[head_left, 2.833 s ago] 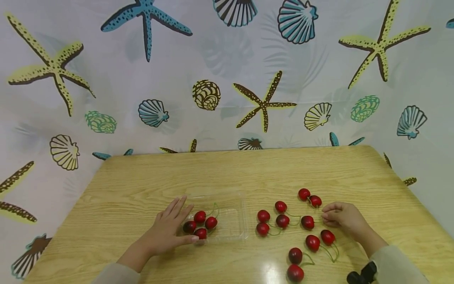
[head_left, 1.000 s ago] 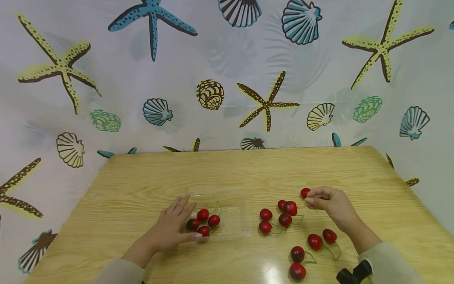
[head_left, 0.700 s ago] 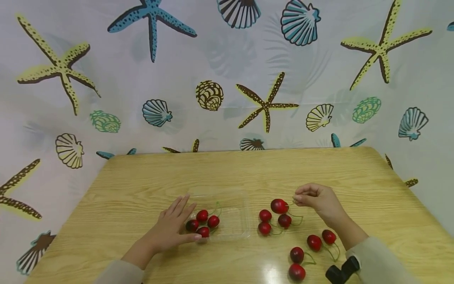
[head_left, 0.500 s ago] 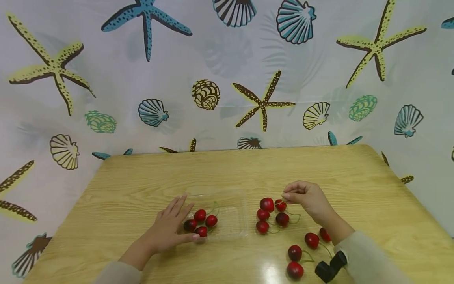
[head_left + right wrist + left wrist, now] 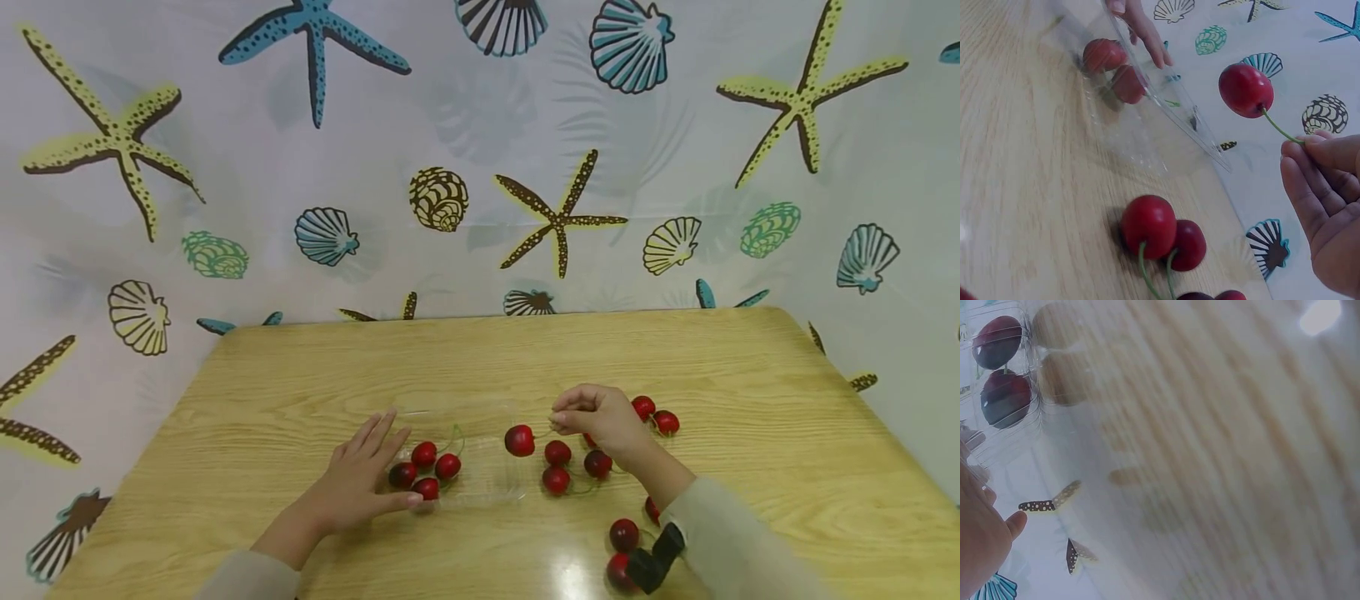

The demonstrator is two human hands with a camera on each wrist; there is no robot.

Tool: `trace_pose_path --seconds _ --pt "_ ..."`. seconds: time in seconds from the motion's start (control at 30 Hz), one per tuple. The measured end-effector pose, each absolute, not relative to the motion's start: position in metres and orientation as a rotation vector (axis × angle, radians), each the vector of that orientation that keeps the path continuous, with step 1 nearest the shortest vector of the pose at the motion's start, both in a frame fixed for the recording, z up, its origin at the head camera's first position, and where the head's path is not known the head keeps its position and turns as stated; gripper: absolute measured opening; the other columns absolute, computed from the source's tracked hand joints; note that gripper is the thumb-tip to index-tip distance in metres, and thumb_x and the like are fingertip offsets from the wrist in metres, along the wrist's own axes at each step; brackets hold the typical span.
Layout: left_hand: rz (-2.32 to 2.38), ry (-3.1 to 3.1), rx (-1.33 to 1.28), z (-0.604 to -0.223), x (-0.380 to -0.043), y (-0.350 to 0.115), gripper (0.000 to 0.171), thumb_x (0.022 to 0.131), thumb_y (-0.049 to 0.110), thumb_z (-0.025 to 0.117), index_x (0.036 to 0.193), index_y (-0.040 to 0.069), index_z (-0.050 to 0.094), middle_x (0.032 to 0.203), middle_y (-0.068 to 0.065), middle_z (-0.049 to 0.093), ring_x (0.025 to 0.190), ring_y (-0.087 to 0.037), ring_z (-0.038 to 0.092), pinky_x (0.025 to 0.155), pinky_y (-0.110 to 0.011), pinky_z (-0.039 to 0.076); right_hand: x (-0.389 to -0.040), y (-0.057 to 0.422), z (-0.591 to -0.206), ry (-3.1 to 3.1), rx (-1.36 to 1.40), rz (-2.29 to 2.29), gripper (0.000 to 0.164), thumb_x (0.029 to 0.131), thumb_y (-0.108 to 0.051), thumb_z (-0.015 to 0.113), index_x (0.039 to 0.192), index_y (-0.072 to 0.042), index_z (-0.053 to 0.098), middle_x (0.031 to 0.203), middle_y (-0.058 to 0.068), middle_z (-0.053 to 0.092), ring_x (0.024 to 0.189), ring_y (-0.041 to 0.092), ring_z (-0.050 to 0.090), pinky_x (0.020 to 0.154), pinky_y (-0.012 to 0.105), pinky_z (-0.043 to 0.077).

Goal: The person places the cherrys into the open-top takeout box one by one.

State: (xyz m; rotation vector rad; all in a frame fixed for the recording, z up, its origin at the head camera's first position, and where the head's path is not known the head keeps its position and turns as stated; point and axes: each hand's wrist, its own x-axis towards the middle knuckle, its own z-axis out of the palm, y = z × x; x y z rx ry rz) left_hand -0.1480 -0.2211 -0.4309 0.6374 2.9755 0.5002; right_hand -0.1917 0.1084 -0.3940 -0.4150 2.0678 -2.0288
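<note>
My right hand (image 5: 609, 423) pinches the green stem of a single red cherry (image 5: 520, 440) between thumb and fingertips. The cherry dangles above the right rim of a clear plastic container (image 5: 491, 483); in the right wrist view the held cherry (image 5: 1246, 90) hangs free in the air. Several cherries (image 5: 447, 467) lie in the container's left part. My left hand (image 5: 362, 479) rests along the container's left side, fingers spread and thumb at the front rim. Two dark cherries (image 5: 1005, 400) show through the plastic in the left wrist view.
Right of the container lies a group of cherries (image 5: 557, 480), partly behind my right hand. A stem-joined pair (image 5: 665, 422) sits farther back. More cherries (image 5: 624, 535) lie nearer, partly covered by the black wrist camera (image 5: 654, 562). A patterned cloth (image 5: 480, 275) stands behind the wooden table (image 5: 360, 358).
My right hand has lifted one cherry by its stem from the right of the table and carried it left to the container's right rim. The left hand has stayed in place.
</note>
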Motion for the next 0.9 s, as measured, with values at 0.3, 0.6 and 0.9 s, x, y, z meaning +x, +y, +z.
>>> trace_pose_path --seconds 0.3,0.6,0.9 --pt "0.549 2.962 0.640 -0.428 -0.147 -0.221 0.087 0.073 0.065 0.047 0.137 0.010 0.025 0.144 -0.007 0.003 0.128 -0.031 0.001 0.086 -0.066 0.013 -0.194 0.086 -0.398 2.032 -0.475 -2.000 0.017 0.078 0.005 0.058 0.089 0.017 0.053 0.074 0.004 0.061 0.068 0.013 0.060 0.068 0.032 0.049" --pt "0.548 2.965 0.643 -0.427 -0.148 -0.220 0.089 0.071 0.067 0.046 0.137 0.011 0.024 0.144 -0.006 0.002 0.129 -0.031 0.001 0.087 -0.066 0.013 -0.195 0.073 -0.397 2.100 -0.495 -1.917 0.016 0.078 0.004 0.058 0.090 0.015 0.055 0.076 0.009 0.061 0.069 0.014 0.059 0.067 0.032 0.049" --pt "0.541 2.954 0.640 -0.426 -0.145 -0.222 0.090 0.071 0.067 0.045 0.137 0.010 0.023 0.144 -0.007 0.001 0.129 -0.031 0.000 0.087 -0.065 0.013 -0.196 0.058 -0.403 2.140 -0.516 -1.845 0.014 0.079 0.003 0.059 0.088 0.013 0.057 0.075 0.009 0.061 0.068 0.017 0.060 0.067 0.033 0.049"
